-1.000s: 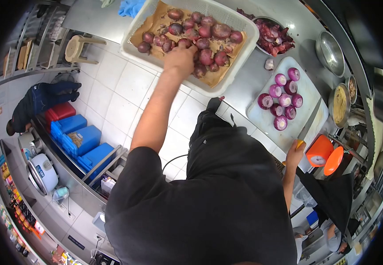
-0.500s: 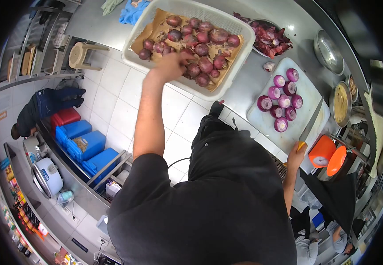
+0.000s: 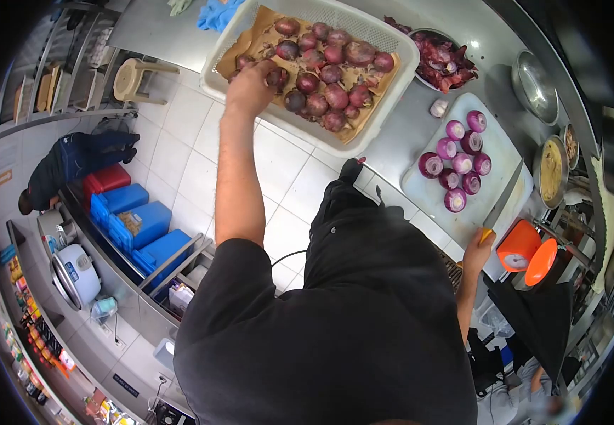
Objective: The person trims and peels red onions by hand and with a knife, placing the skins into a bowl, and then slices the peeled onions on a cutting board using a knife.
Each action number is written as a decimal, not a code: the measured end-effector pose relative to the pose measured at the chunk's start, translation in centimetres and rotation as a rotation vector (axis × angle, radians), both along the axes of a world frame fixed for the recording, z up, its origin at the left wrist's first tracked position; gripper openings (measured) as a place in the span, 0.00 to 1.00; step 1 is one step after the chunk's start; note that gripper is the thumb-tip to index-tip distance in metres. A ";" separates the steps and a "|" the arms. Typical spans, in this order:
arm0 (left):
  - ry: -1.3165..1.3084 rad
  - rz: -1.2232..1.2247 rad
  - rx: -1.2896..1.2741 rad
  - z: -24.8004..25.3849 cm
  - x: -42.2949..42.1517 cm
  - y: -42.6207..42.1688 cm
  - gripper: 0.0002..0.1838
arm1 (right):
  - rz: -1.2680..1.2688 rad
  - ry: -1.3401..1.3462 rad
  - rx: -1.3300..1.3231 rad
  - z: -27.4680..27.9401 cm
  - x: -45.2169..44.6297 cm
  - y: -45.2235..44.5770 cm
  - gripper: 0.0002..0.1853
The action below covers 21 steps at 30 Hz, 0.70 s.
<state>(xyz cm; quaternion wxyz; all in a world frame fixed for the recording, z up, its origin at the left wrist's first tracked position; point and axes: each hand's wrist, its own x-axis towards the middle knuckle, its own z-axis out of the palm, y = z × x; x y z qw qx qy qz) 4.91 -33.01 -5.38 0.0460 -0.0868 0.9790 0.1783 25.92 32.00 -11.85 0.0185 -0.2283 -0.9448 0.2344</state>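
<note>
A black shirt (image 3: 328,347) with short left sleeve (image 3: 232,273) occupies lower centre; black trousers (image 3: 346,234) above. Left hand (image 3: 252,88), right hand (image 3: 478,251): bare.

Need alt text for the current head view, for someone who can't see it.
The left hand reaches among unpeeled red onions in a white basket. The right hand holds a knife beside peeled onions on a white cutting board.

your steel counter (image 3: 400,134), on it a white basket (image 3: 400,83), blue cloth (image 3: 218,14), bowl of peels (image 3: 427,84), pale bulb (image 3: 439,108), cutting board (image 3: 429,195), metal bowl (image 3: 536,88)
</note>
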 end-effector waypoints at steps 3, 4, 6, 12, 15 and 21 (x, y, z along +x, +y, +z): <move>-0.109 0.009 -0.152 -0.2 -0.8 2.5 0.28 | -0.003 -0.001 -0.005 0.0 0.0 0.0 0.17; -0.144 0.029 -0.204 0.0 -0.9 3.3 0.28 | -0.002 -0.010 -0.001 -0.1 0.0 0.1 0.17; -0.173 0.022 -0.310 -0.4 -1.3 3.9 0.27 | 0.000 -0.025 0.009 -0.1 -0.1 0.2 0.17; -0.202 0.036 -0.359 -2.1 -3.0 3.1 0.26 | -0.006 -0.006 -0.004 -0.2 0.0 0.3 0.17; -0.155 0.101 -0.290 0.1 -2.6 3.8 0.27 | 0.011 0.045 0.024 -0.7 0.1 0.5 0.17; 0.159 -0.237 -0.361 0.1 -1.0 5.2 0.31 | -0.005 -0.008 -0.014 0.0 0.0 0.1 0.17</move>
